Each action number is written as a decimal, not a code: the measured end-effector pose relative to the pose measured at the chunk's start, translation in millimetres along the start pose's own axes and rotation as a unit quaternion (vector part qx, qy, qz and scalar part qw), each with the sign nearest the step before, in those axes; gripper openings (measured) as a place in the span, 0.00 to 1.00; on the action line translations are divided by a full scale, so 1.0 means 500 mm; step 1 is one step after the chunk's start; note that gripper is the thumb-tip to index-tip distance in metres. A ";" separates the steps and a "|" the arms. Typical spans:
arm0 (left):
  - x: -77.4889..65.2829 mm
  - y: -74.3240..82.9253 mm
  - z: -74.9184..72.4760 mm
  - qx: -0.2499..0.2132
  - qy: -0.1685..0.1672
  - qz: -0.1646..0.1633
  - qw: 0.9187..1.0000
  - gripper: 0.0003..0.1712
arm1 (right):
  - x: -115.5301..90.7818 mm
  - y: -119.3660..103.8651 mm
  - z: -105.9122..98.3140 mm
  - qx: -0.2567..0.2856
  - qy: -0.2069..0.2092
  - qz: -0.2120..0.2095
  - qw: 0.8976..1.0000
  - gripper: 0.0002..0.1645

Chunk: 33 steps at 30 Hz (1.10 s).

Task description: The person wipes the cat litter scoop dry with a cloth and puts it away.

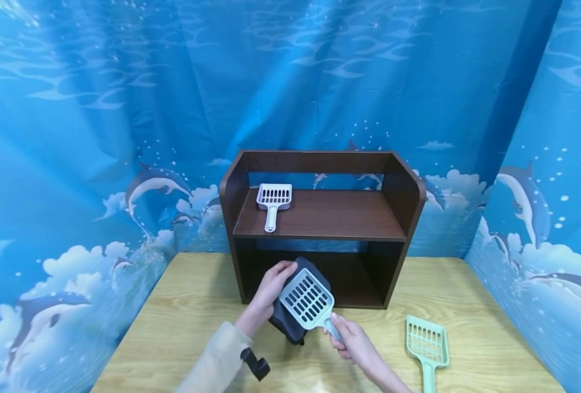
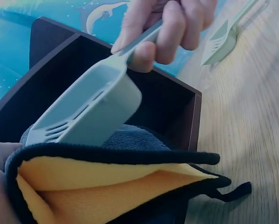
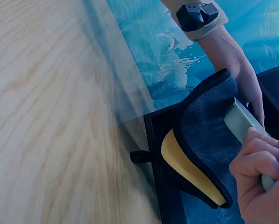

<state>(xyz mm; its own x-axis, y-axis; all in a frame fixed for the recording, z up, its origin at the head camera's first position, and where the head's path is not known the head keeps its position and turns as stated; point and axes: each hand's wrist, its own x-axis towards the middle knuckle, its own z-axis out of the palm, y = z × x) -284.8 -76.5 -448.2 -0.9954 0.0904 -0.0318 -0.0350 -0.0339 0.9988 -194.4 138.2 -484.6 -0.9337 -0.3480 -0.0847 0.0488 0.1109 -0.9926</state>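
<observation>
In the head view, my right hand (image 1: pixel 354 341) grips the handle of a pale blue-green litter scoop (image 1: pixel 306 299), its slotted head tilted toward the upper left. Behind and under the scoop head is a dark grey cloth (image 1: pixel 286 322), held by my left hand (image 1: pixel 270 286) near the scoop's far edge. The left wrist view shows the cloth folded, with a yellow-orange inner side (image 2: pixel 106 186), black edging and a small loop. There the scoop's tip lies against the cloth. In the right wrist view, the cloth partly hides the left fingers.
A dark brown two-tier shelf (image 1: pixel 319 215) stands at the back of the wooden table (image 1: pixel 192 305). On its upper board, at the left, lies a white scoop (image 1: pixel 274 199). A light green scoop (image 1: pixel 427 346) lies on the table at the right. Blue dolphin-print curtains surround the table.
</observation>
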 end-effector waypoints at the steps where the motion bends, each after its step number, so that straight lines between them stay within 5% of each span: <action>1: -0.001 -0.001 0.000 0.004 0.001 0.003 1.000 0.22 | 0.001 -0.002 -0.001 -0.001 0.004 -0.001 1.000 0.32; 8: -0.013 -0.009 -0.007 0.007 0.000 0.012 1.000 0.22 | 0.006 -0.017 -0.014 -0.010 0.022 -0.002 1.000 0.30; 17: -0.026 -0.015 -0.035 0.012 -0.024 0.025 0.999 0.20 | 0.004 -0.039 -0.039 0.012 -0.006 -0.022 1.000 0.30; 22: -0.034 -0.006 -0.042 0.059 -0.023 0.082 0.995 0.16 | -0.002 -0.053 -0.051 0.011 -0.013 -0.042 0.999 0.29; 26: -0.042 0.002 -0.044 0.137 -0.015 0.177 0.974 0.10 | -0.011 -0.068 -0.060 -0.018 -0.005 -0.039 0.999 0.31; 33: -0.059 0.018 -0.037 0.255 0.011 0.294 0.921 0.05 | -0.019 -0.101 -0.071 -0.051 0.023 -0.053 0.997 0.32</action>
<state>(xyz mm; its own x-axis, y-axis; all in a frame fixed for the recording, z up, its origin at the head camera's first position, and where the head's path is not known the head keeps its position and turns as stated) -257.5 -97.6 -439.2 -0.8305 0.1851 0.5253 0.5517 0.4025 0.7305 -200.4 168.7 -430.8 -0.9473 -0.3192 0.0271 -0.0854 0.1699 -0.9818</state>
